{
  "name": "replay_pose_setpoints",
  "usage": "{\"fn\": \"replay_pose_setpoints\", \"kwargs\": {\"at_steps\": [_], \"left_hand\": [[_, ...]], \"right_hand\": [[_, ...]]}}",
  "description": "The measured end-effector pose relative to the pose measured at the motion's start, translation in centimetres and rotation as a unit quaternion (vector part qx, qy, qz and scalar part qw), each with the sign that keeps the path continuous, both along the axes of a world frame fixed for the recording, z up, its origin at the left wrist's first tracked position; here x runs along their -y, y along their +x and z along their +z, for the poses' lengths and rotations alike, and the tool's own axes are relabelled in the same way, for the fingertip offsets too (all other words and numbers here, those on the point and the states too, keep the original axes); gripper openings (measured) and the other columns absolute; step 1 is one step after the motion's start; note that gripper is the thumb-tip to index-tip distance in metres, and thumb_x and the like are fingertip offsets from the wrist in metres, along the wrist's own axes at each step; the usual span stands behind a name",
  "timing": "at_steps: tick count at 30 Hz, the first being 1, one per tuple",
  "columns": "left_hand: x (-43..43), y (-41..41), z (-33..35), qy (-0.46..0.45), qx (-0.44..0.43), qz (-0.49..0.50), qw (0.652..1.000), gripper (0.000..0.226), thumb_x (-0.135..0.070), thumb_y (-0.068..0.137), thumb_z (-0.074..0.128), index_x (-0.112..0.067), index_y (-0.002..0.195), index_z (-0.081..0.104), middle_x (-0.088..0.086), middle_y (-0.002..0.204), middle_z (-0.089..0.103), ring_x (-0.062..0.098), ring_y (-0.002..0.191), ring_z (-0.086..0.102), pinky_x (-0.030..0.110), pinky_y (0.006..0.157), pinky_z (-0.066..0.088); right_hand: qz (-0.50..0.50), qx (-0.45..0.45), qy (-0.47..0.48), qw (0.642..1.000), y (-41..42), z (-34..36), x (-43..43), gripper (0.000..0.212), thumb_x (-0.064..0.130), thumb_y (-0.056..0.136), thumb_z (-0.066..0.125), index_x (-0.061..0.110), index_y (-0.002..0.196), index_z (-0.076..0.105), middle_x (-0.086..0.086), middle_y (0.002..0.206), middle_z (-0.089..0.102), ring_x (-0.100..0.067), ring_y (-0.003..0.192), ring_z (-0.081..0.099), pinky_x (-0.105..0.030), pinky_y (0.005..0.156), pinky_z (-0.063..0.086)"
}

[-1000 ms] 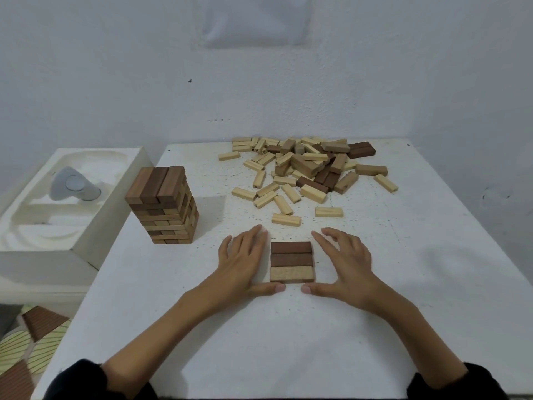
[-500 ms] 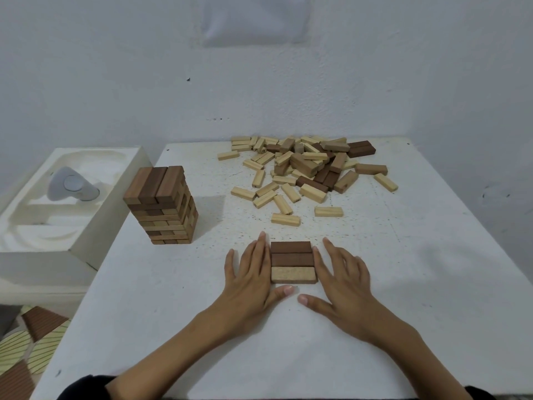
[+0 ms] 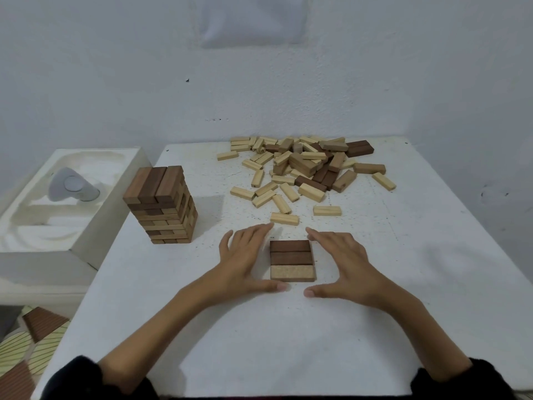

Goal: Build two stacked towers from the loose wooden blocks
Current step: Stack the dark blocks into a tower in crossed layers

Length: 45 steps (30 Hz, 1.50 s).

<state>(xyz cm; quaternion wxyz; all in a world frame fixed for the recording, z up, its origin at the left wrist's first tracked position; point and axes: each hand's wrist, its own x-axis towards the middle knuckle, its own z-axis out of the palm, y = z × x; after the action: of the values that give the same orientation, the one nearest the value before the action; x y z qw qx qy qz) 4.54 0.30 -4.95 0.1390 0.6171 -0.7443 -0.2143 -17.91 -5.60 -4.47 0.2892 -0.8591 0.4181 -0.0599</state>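
Head view: both hands flat and empty, left hand point(image 3: 245, 261) and right hand point(image 3: 343, 264) flanking the three-block base layer point(image 3: 292, 260) on the table point(image 3: 418, 284), possibly touching it. An uneven nudge could skew the row, so later layers of this tower lean
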Motion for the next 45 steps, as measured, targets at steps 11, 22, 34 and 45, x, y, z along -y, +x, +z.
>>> {"fn": "replay_pose_setpoints", "kwargs": {"at_steps": [11,22,34,45], "left_hand": [[1.0,0.9,-0.4,-0.050,-0.094,-0.028,0.994,0.073,-0.064,0.058,0.068,-0.037,0.123,0.050,-0.025,0.119,0.047,-0.007,0.120,0.033,0.022,0.107,0.013],[0.9,4.7,7.8,-0.148,-0.064,-0.046,0.986,0.070,-0.057,0.063,0.069,-0.030,0.126,0.053,-0.017,0.121,0.054,0.003,0.115,0.042,0.024,0.098,0.034],[0.6,15.2,14.3,-0.156,-0.026,0.021,0.987,0.061,-0.059,0.057,0.068,-0.043,0.114,0.052,-0.020,0.114,0.058,-0.001,0.107,0.047,0.010,0.092,0.032],[0.9,19.9,12.0,-0.101,-0.078,0.067,0.990,0.081,-0.085,0.048,0.064,-0.043,0.117,0.055,-0.020,0.120,0.058,0.006,0.119,0.047,0.028,0.102,0.037]], "right_hand": [[0.040,0.076,-0.047,0.995,0.3,-0.6,1.2,0.077,0.070,0.055,0.057,0.039,0.124,0.046,0.022,0.115,0.043,0.005,0.109,0.031,-0.015,0.091,0.020],[0.057,0.169,-0.131,0.975,3.7,6.5,1.9,0.072,0.066,0.055,0.061,0.038,0.120,0.050,0.021,0.114,0.047,0.000,0.110,0.036,-0.023,0.096,0.026],[0.105,0.186,-0.157,0.964,15.7,11.8,3.9,0.064,0.043,0.067,0.079,0.028,0.123,0.053,0.012,0.107,0.047,-0.007,0.103,0.038,-0.026,0.087,0.030],[0.118,0.146,-0.114,0.976,20.7,10.7,4.8,0.063,0.045,0.068,0.078,0.028,0.123,0.053,0.007,0.114,0.050,-0.009,0.105,0.039,-0.041,0.099,0.034]]}}
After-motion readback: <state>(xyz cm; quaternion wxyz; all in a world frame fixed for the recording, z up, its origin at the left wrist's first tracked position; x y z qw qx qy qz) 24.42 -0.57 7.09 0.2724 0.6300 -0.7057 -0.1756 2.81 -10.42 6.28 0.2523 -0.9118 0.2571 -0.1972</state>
